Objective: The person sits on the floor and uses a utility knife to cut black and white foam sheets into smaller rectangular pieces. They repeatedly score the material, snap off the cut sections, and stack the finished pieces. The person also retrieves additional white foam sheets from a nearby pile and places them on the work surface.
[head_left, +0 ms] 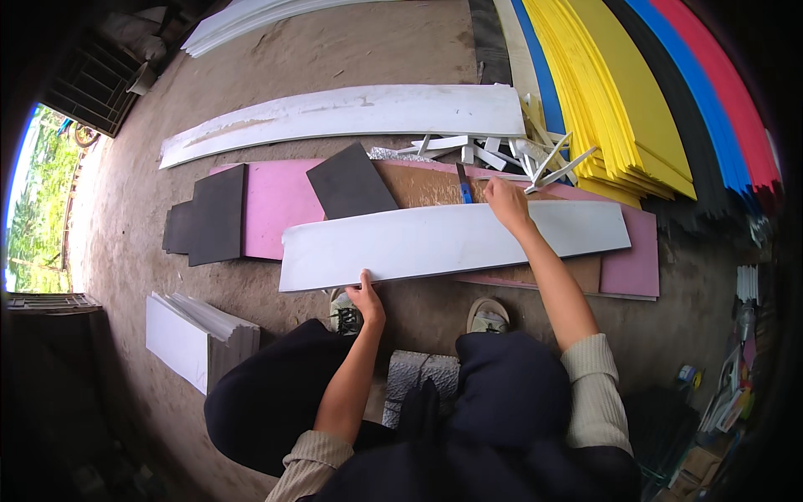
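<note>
As it lies flat, long white board (435, 243), faintly scuffed

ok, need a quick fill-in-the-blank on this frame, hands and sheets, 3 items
1. The left hand presses the near edge of a long ____ sheet.
2. The right hand sits at that sheet's ____ edge, beside a blue-handled knife.
3. Under the sheet lies a larger ____ board.

Missing words: white; far; pink
</note>
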Available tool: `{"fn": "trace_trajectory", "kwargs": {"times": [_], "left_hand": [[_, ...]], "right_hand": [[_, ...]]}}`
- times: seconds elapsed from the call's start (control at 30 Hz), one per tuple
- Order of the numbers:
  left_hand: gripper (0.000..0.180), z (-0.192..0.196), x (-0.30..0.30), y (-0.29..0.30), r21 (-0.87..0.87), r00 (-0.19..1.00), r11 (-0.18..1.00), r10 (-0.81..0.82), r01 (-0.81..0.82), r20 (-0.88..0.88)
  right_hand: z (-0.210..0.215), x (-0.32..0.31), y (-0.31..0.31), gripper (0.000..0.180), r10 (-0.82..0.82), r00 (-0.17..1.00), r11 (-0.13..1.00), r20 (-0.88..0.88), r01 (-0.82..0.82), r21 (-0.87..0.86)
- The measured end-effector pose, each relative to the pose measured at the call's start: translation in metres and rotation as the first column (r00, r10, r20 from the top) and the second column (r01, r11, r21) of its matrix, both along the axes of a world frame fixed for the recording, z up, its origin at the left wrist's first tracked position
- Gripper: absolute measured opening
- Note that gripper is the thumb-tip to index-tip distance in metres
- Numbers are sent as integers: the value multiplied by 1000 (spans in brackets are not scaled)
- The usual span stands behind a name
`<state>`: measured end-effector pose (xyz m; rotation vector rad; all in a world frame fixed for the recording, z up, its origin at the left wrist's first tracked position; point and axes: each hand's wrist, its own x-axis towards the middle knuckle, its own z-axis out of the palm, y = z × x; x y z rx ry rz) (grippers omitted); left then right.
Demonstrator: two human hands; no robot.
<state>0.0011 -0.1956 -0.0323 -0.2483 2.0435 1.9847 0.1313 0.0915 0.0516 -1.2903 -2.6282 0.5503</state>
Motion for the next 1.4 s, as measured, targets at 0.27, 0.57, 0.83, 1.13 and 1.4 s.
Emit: {"fn": "trace_trajectory", "kwargs": {"times": [0.27,0.57,0.83,1.13,1.4], "left_hand": [[36,7,-10,9,53,997,998,-47,43,66],[42,41,24,72,210,911,939,-323,273,257],[31,25,24,107,161,570,661,-725,733,386],[48,15,-25,40,-592,922,783,-349,190,-165],[55,14,-65,49,-393,907,824,-316,409,280]], "right_hand": [[-62,-56,5,46,-195,964,966,180,220,-137],[-7,-23,88,34,-488,728,763,-481,624,170],[6,25,67,27,-458,857,874,-234,387,-294],[-100,38,-12,31,-354,923,935,-149,355,-18],[-104,37,-10,38,-366,928,917,-74,346,-197]]}}
